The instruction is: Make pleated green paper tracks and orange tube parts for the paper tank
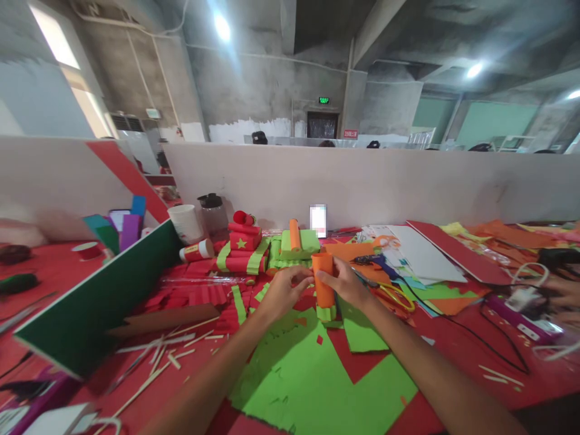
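Observation:
An upright orange paper roll point(323, 279) with a pleated green paper band at its foot is held between both my hands over the red table. My right hand point(345, 281) wraps its fingers around the roll's right side. My left hand point(283, 291) pinches the roll's upper left edge with its fingertips. Under them lie large sheets of light green paper point(302, 370). Behind the roll stand a red and green paper model with a star point(242, 246) and a green paper block with an orange roll on top point(296, 243).
A green board point(95, 302) leans at the left, with wooden sticks point(159, 357) strewn before it. A paper cup point(185, 222) and a jar point(212, 212) stand by the partition. Scissors point(393, 293), a glue gun point(372, 261), cables and paper sheets lie right. Another person's hand point(566, 291) shows far right.

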A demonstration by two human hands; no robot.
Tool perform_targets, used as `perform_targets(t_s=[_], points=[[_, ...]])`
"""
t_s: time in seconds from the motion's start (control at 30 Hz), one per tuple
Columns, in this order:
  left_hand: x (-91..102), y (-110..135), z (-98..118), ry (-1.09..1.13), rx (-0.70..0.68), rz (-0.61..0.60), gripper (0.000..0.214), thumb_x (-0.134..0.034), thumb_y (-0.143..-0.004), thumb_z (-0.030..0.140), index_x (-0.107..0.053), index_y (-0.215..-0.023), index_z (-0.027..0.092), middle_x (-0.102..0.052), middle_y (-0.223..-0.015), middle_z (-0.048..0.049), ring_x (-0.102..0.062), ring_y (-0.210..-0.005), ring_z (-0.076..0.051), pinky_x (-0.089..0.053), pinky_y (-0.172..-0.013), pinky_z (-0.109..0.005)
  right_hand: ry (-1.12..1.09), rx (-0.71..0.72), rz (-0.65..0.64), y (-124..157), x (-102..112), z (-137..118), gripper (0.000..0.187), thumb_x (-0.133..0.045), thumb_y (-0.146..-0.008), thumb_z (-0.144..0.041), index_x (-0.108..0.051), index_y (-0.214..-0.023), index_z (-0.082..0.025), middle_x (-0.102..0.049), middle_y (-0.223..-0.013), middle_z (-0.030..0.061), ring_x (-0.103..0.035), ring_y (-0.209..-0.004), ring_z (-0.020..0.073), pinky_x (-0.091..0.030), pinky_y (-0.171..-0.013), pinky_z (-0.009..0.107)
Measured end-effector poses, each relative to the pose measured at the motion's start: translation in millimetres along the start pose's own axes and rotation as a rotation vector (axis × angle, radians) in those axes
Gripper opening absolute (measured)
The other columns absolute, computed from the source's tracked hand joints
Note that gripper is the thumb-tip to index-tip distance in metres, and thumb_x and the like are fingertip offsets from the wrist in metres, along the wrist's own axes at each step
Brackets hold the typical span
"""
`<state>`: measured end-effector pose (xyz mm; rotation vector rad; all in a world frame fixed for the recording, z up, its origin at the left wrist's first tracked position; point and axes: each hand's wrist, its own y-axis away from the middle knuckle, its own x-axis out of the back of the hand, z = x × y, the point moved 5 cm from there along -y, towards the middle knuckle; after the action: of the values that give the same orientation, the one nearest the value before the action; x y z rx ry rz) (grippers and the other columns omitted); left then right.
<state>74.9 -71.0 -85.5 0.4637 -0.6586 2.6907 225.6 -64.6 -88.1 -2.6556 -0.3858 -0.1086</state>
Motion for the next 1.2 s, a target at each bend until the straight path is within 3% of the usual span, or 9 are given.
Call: perform_targets(t_s=[0.1,0.33,0.53,0.7,0.93,1.2], points=[[-5.3,-1,0,0.107,0.044,-0.014,0.028,-0.062,-0.082,0.042,-0.065,-0.082,0.014,-0.06,-0.065,-0.0002,-0.053,-0.059,-0.012,-0.041,-0.056,-0.022,0.036,0.032,0.006,1,-4,-7,0.036,-0.065,-0.08,-0.042,-0.059,-0.105,-0.017,-0.065,-0.094,0.0047,-0.059,-0.085,0.0195,-0.049,-0.075,0.029],[-7.5,-2,-1,0.211,0.032,0.001,0.029,-0.059,-0.084,0.043,-0.06,-0.083,0.014,-0.058,-0.072,0.0001,-0.05,-0.063,-0.011,-0.041,-0.06,-0.022,0.23,0.109,0.043,4,-12,-14,0.031,-0.044,-0.094,-0.044,-0.059,-0.106,-0.02,-0.062,-0.096,0.0042,-0.057,-0.09,0.02,-0.045,-0.084,0.032],[-6.2,0,0,0.247,0.015,0.016,0.02,-0.059,-0.085,0.035,-0.055,-0.086,0.016,-0.058,-0.076,0.0001,-0.054,-0.069,-0.012,-0.044,-0.064,-0.022,0.325,0.117,0.077,4,-10,-8,0.04,-0.039,-0.095,-0.048,-0.052,-0.122,-0.022,-0.063,-0.105,0.0069,-0.059,-0.096,0.0234,-0.041,-0.093,0.037],[-4.6,0,2,0.23,0.025,0.066,0.015,-0.062,-0.082,0.028,-0.053,-0.086,0.016,-0.059,-0.079,-0.0006,-0.058,-0.072,-0.013,-0.047,-0.067,-0.024,0.376,0.108,0.106,4,-7,-6,0.038,-0.035,-0.097,-0.046,-0.05,-0.124,-0.024,-0.063,-0.109,0.0076,-0.061,-0.091,0.0231,-0.041,-0.092,0.038],[-3.8,1,4,0.166,-0.009,0.112,0.008,-0.059,-0.081,0.02,-0.055,-0.087,0.016,-0.062,-0.084,-0.0026,-0.061,-0.078,-0.015,-0.05,-0.072,-0.027,0.323,0.055,-0.033,7,-17,-3,0.037,-0.05,-0.091,-0.044,-0.05,-0.12,-0.02,-0.061,-0.111,0.0073,-0.057,-0.103,0.0235,-0.044,-0.092,0.037],[-5.5,1,5,0.161,-0.035,0.073,0.007,-0.057,-0.083,0.02,-0.054,-0.088,0.016,-0.06,-0.081,-0.0015,-0.059,-0.071,-0.013,-0.049,-0.067,-0.024,0.223,-0.002,-0.019,7,-16,3,0.032,-0.047,-0.092,-0.043,-0.049,-0.116,-0.021,-0.06,-0.109,0.0061,-0.054,-0.109,0.0216,-0.042,-0.096,0.038]])
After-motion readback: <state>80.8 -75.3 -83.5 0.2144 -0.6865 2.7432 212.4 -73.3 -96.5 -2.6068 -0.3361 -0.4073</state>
